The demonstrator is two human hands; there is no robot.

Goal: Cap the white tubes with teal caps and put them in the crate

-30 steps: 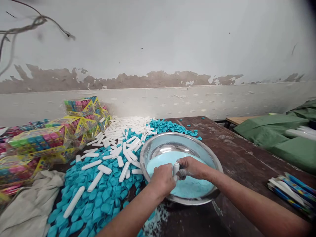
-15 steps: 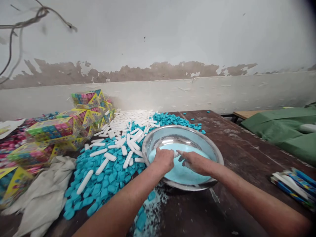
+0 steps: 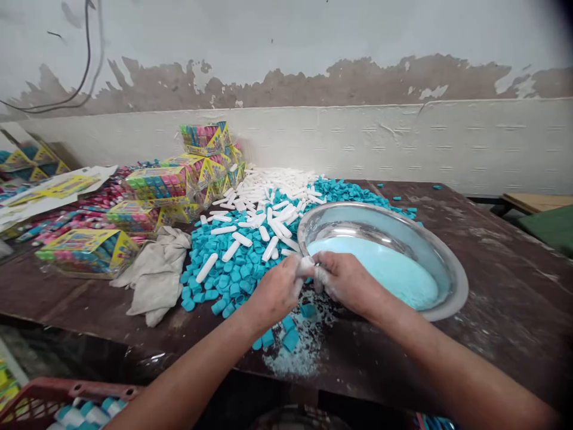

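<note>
My left hand [image 3: 275, 291] and my right hand [image 3: 347, 282] meet just in front of the near-left rim of a metal bowl [image 3: 452, 280] holding pale blue powder [image 3: 380, 269]. Both are closed around a small white tube [image 3: 307, 265], pinched between their dusty fingers. Left of the bowl lies a heap of teal caps [image 3: 233, 272] with several white tubes [image 3: 264, 212] on top. Spilled powder and a few caps [image 3: 290, 339] lie on the table under my hands.
A grey cloth [image 3: 156, 275] lies left of the caps. Colourful packaged boxes [image 3: 156, 185] are stacked at the back left. A red crate [image 3: 49, 403] with capped tubes sits below the table's front edge. A green sheet [image 3: 553, 227] is at the far right.
My hands have come out of the bowl toward its near-left rim and closed together on the tube. The camera has swung left and down, bringing the crate into view.
</note>
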